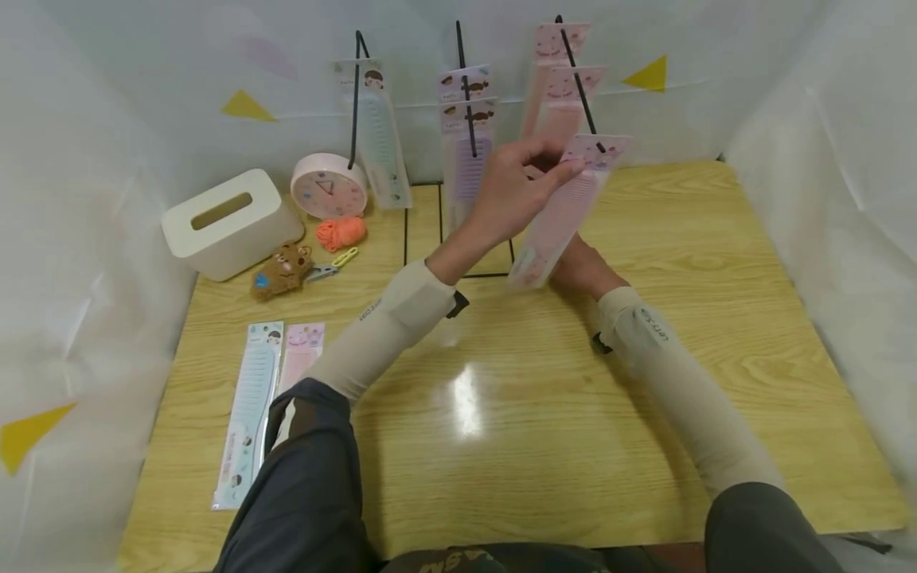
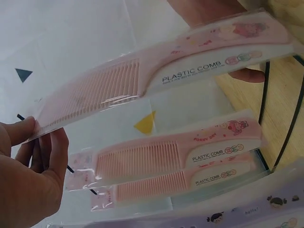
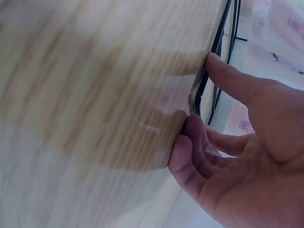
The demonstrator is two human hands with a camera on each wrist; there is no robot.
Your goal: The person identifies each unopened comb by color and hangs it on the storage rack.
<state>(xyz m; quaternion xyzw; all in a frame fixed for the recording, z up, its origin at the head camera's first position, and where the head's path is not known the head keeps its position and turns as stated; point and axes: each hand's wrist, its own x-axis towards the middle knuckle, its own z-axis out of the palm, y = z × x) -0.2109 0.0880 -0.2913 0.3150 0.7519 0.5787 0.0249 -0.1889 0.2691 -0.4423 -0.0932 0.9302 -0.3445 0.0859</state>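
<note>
Head view, nearest first: at the near left edge of the table [image 1: 645, 446] lie two packaged combs side by side, a pale blue one [image 1: 247, 414] and a pink one [image 1: 299, 354]. Further in, near the middle, the right hand [image 1: 580, 267] rests low at the base of the black wire rack [image 1: 458, 231]; the right wrist view shows its thumb against the rack's bottom wire and the other fingers [image 3: 190, 152] loosely curled at the table surface, so it seems to steady the rack more than grip it. Above it the left hand [image 1: 512, 187] pinches the top end of the pink comb pack [image 1: 566, 211] between thumb and fingers, right at the tip of the right-hand peg [image 1: 580, 83]. The pack hangs slanted down toward the table, its card header at the peg. Two more pink packs already hang higher on that peg.

As a judgement, the step in hand is hanging this pack: its header hole must meet the peg's tip, then slide up along it.

At the far left corner sit a tissue box [image 1: 222, 223], a plush bear [image 1: 281, 270] and a pink clock [image 1: 328, 187].
</note>
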